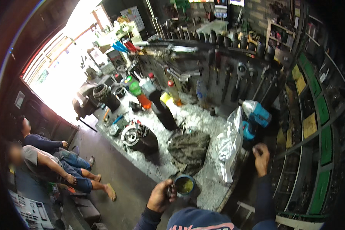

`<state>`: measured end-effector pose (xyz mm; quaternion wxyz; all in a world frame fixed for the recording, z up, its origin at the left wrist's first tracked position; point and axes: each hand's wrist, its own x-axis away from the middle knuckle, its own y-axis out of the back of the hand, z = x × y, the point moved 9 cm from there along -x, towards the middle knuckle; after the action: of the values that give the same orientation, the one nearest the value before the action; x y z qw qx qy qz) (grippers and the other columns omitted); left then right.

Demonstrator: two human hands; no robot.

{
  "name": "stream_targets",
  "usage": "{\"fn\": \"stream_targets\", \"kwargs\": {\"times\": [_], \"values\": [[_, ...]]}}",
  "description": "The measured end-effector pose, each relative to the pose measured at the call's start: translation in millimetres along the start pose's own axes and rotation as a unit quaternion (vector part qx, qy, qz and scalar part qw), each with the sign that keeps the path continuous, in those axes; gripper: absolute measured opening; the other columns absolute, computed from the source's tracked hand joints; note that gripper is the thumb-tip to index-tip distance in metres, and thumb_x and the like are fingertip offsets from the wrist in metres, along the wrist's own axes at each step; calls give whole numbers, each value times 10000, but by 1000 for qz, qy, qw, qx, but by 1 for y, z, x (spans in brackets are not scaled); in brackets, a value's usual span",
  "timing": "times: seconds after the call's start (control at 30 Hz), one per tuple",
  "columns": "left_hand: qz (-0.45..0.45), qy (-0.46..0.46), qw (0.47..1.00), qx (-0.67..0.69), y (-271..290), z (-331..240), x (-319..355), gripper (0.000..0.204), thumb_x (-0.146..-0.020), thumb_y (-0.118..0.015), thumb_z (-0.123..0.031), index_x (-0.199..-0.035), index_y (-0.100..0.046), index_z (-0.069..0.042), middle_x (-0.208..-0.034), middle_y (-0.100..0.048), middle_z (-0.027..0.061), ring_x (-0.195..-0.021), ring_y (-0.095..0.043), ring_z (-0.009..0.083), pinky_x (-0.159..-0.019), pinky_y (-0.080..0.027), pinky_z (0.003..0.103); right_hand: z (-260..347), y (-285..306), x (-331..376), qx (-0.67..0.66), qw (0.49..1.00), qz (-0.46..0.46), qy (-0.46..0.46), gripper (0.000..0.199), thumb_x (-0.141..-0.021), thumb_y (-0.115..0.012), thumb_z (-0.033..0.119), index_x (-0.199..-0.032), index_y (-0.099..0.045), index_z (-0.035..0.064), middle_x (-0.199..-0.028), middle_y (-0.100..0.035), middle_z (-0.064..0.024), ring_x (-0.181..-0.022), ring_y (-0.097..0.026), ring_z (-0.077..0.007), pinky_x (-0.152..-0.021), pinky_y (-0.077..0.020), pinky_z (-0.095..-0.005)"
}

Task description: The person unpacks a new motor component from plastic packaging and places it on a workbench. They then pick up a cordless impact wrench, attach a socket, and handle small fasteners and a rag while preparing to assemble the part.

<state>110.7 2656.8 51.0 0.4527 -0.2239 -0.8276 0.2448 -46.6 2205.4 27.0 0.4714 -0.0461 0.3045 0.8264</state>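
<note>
My left hand is closed at the near edge of the workbench, with a small dark, shiny piece partly showing between its fingers. Right beside it stands a round tub of yellow-green grease. My right hand is raised off the bench's right side, fingers curled in; what they hold, if anything, is too small to tell. A crumpled dark rag lies beyond the tub. Between the rag and my right hand is a clear plastic bag. A blue impact wrench lies just past my right hand.
A black cylindrical machine part and a tall dark cylinder stand on the bench. Several bottles line the back, below a tool panel with ratchets and sockets. Green-fronted shelving rises at right. Two people sit at left.
</note>
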Motion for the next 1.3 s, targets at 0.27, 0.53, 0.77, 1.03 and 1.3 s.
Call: {"fn": "stream_targets", "kwargs": {"times": [0.27, 0.53, 0.77, 1.03, 1.3], "values": [[218, 0, 973, 69, -5, 0, -40, 282, -995, -620, -262, -1176, -623, -46, -1018, -668, 88, -902, -631, 198, -828, -491, 348, -213, -3, 235, 192, 881, 124, -415, 291, -974, -562, 192, -1185, -673, 25, -1136, -669, -226, -1068, -613, -407, -913, -496, -489], [81, -80, 993, -34, -45, -23, -50, 201, -991, -584, -225, -931, -607, -35, -809, -561, 47, -684, -504, 160, -605, -410, 310, -212, -48, 370, 136, 827, 385, -388, 361, -896, -717, 254, -1162, -705, 10, -1117, -710, -192, -1014, -672, -339, -899, -522, -425], [84, -114, 987, -71, -108, 3, -30, 230, -1008, -605, -246, -981, -627, -19, -741, -514, 15, -649, -475, 128, -569, -370, 290, -184, -4, 169, 72, 915, 200, -343, 361, -890, -756, 227, -1170, -717, 3, -1079, -731, -179, -1009, -687, -311, -901, -524, -399], [29, -200, 979, 34, -172, 37, -8, 191, -1017, -561, -215, -1001, -603, -30, -845, -548, 51, -648, -448, 110, -561, -383, 266, -213, 27, 71, -2, 933, 219, -286, 274, -889, -731, 179, -1084, -737, -12, -1011, -746, -172, -956, -699, -270, -855, -524, -377], [99, -266, 958, 28, -232, 26, 11, 179, -1019, -559, -195, -1070, -567, -23, -907, -587, 94, -610, -448, 94, -507, -379, 234, -334, 26, 130, 62, 894, 275, -347, 111, -932, -661, 70, -956, -719, -21, -794, -708, -85, -636, -644, -155, -576, -516, -309]]}}
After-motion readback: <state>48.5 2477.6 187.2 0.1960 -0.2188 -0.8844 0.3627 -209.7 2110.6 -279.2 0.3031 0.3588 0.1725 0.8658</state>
